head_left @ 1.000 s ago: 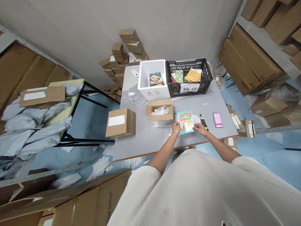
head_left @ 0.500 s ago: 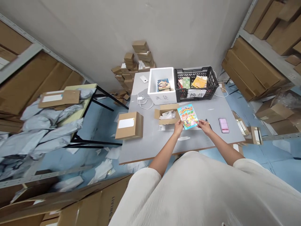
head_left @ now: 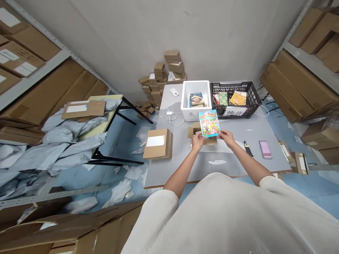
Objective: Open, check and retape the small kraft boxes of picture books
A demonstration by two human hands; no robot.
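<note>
1 book (head_left: 209,122), pinched by left hand (head_left: 197,141) and right hand (head_left: 227,138) fingers, seems under inspection; any next move should clear the open carton (head_left: 211,141).

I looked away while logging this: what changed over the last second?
Relative to the table, the book has moved leftward and up or away, from beside the open carton to partly hiding it. The left hand and right hand keep hold; nothing was released. The white bin, black crate, knife and phone stayed put.
</note>
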